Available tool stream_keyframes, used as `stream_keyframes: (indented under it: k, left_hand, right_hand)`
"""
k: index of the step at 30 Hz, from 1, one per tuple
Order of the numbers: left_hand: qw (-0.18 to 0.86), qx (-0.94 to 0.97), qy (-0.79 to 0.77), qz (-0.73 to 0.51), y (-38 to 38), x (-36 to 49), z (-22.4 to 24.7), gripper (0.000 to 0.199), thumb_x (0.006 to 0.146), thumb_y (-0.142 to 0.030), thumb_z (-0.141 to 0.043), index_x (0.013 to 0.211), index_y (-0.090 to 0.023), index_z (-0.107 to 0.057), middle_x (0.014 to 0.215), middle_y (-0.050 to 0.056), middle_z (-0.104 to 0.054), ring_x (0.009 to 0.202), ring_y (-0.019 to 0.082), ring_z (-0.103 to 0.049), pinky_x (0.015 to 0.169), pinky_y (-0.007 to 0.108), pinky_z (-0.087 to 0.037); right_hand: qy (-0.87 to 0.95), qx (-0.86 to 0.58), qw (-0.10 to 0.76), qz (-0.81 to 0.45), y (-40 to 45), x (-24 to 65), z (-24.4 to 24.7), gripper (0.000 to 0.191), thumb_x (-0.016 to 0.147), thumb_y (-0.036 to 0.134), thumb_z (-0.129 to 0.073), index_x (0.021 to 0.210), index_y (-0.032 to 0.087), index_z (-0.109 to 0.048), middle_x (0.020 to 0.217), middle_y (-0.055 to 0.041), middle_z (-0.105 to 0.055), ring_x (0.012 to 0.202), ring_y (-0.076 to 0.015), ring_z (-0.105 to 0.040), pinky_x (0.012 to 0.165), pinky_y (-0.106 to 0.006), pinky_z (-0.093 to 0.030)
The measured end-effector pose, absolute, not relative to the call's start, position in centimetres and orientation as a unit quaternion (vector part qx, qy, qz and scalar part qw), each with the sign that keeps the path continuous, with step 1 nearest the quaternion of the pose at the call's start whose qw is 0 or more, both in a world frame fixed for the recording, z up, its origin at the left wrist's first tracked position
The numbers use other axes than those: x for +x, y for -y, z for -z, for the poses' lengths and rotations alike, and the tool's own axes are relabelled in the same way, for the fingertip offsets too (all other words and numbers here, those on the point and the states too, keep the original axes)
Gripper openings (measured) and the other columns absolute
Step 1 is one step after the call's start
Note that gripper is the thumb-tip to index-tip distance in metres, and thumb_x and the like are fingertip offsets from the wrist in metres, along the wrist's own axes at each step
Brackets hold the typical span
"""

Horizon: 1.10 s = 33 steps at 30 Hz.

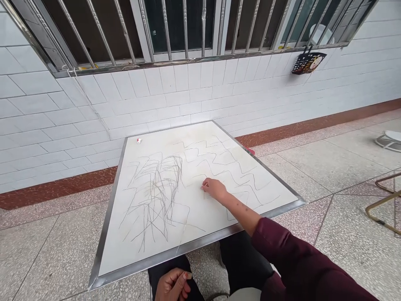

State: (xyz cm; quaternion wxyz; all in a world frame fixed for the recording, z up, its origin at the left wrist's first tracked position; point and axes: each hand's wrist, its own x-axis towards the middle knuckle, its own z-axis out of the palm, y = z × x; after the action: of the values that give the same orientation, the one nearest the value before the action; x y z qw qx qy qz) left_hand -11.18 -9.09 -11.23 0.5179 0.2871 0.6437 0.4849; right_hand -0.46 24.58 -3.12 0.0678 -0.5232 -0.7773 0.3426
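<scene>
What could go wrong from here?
1. The thin dark lines look like loose strands crossing on the tabletop; if so, pulling one could drag others.
2. The right hand looks pinched, but anything in its grip is too small to make out; a slip might go unnoticed.

Right hand forward, left hand low

The person's right hand (214, 189) sits just below centre, fingertips and thumb drawn together toward nine o'clock. Its forearm (244, 214) comes in from four o'clock. The left hand (173, 285) is near six o'clock, fingers curled, thumb against them.
</scene>
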Motion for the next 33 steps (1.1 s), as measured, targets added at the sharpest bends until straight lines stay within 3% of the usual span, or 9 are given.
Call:
stream_keyframes:
  k: [7, 11, 19, 26, 33]
  left_hand:
    - [0.507, 0.302, -0.646, -0.485, 9.3, -11.4, 11.1, 0.05, 0.077, -0.06, -0.066, 0.089, -0.013, -0.075, 0.064, 0.005, -0.061, 0.054, 0.013, -0.055, 0.043, 0.021, -0.042]
    - [0.507, 0.3, -0.645, -0.487, 9.3, -11.4, 11.0, 0.05, 0.077, -0.059, -0.066, 0.095, -0.013, -0.075, 0.067, 0.006, -0.062, 0.056, 0.014, -0.055, 0.042, 0.021, -0.044]
    - [0.509, 0.305, -0.639, -0.489, 9.5, -11.5, 11.4, 0.051, 0.077, -0.059, -0.066, 0.101, -0.014, -0.074, 0.068, 0.005, -0.062, 0.058, 0.014, -0.056, 0.042, 0.021, -0.045]
    - [0.504, 0.318, -0.636, -0.49, 9.6, -11.6, 10.9, 0.052, 0.078, -0.059, -0.065, 0.102, -0.015, -0.074, 0.07, 0.005, -0.062, 0.059, 0.015, -0.056, 0.043, 0.022, -0.045]
    - [0.487, 0.326, -0.64, -0.497, 9.9, -11.5, 11.1, 0.053, 0.077, -0.061, -0.064, 0.101, -0.014, -0.074, 0.069, 0.005, -0.061, 0.058, 0.014, -0.056, 0.042, 0.022, -0.045]
  right_hand:
    - [0.825, -0.485, 0.094, -0.273, -21.1, -0.5, 2.0, 0.021, 0.097, 0.033, -0.046, 0.11, 0.022, -0.057, 0.108, -0.0054, -0.066, 0.094, -0.0184, -0.059, 0.066, -0.027, -0.039]
    - [0.862, -0.417, 0.069, -0.28, -17.1, -1.8, 2.5, 0.014, 0.094, 0.034, -0.054, 0.1, 0.024, -0.061, 0.101, -0.0004, -0.066, 0.087, -0.0136, -0.06, 0.067, -0.023, -0.04]
    - [0.88, -0.422, 0.012, -0.22, -14.6, -4.0, 4.3, 0.012, 0.096, 0.024, -0.048, 0.1, 0.02, -0.057, 0.105, -0.0051, -0.063, 0.095, -0.018, -0.059, 0.066, -0.025, -0.039]
    - [0.879, -0.436, -0.029, -0.192, -14.3, -3.4, 3.5, 0.015, 0.098, 0.022, -0.044, 0.103, 0.018, -0.058, 0.106, -0.0059, -0.064, 0.092, -0.017, -0.062, 0.064, -0.024, -0.039]
    - [0.865, -0.47, -0.067, -0.165, -14.1, -3.4, 3.0, 0.017, 0.096, 0.016, -0.045, 0.105, 0.013, -0.058, 0.105, -0.0129, -0.064, 0.092, -0.0209, -0.065, 0.065, -0.025, -0.043]
